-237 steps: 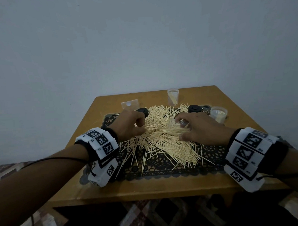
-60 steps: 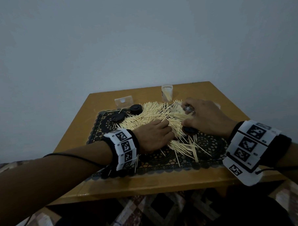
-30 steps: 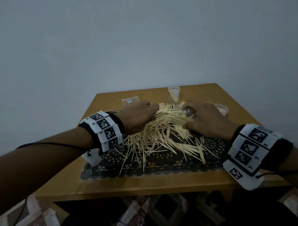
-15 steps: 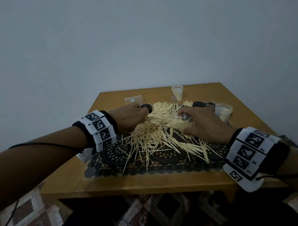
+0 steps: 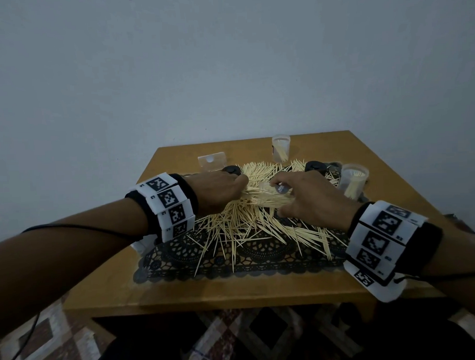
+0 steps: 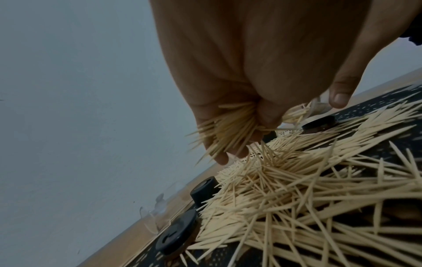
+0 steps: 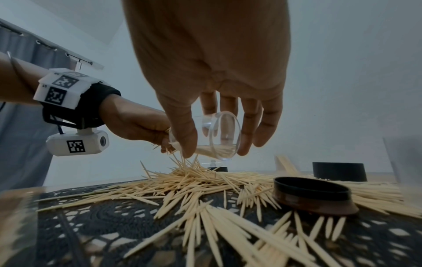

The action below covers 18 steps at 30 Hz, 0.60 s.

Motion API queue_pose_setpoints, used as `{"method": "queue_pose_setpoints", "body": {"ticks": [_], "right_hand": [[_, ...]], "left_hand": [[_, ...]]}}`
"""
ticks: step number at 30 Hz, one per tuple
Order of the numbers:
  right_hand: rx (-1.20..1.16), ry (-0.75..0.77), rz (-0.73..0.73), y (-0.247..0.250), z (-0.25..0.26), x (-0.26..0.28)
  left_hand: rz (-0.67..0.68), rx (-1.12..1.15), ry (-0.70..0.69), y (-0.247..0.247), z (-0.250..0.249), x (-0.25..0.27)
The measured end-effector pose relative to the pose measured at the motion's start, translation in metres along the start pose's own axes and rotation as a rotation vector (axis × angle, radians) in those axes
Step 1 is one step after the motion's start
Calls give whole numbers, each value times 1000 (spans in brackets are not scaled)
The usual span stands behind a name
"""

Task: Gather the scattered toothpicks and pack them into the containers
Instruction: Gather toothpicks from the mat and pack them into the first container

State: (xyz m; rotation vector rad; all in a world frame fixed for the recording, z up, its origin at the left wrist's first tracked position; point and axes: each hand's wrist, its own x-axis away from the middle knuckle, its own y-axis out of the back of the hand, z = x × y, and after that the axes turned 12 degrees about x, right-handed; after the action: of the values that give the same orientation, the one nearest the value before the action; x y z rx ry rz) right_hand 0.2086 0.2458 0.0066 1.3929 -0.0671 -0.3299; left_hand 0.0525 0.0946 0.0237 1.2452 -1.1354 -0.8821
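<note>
A big heap of pale wooden toothpicks (image 5: 249,217) covers the black lace mat (image 5: 261,260) on the wooden table. My left hand (image 5: 223,192) grips a bundle of toothpicks (image 6: 230,130) above the heap. My right hand (image 5: 305,201) holds a small clear container (image 7: 212,135) tipped on its side, mouth toward the left hand, with a few toothpicks lying inside. The bundle's tips reach the container's mouth. A clear container (image 5: 280,148) with some toothpicks stands at the back, and a fuller clear container (image 5: 353,183) stands at the right.
Black round lids lie on the mat: one lid (image 7: 312,196) near my right hand, one lid (image 6: 203,189) and another lid (image 6: 175,234) by the left. A clear plastic box (image 5: 212,162) lies at the back left. A wall rises behind the table (image 5: 235,291).
Both hands have come together over the heap's middle. The left hand moved right with its bundle toward the tipped container in the right hand.
</note>
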Motion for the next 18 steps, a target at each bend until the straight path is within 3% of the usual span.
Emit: {"method": "queue_pose_setpoints", "body": {"ticks": [6, 18], "right_hand": [[-12, -2, 6, 3, 2, -2], [-18, 2, 17, -1, 4, -4]], "left_hand": [[7, -4, 7, 3, -1, -4], [-11, 312, 47, 15, -12, -7]]}}
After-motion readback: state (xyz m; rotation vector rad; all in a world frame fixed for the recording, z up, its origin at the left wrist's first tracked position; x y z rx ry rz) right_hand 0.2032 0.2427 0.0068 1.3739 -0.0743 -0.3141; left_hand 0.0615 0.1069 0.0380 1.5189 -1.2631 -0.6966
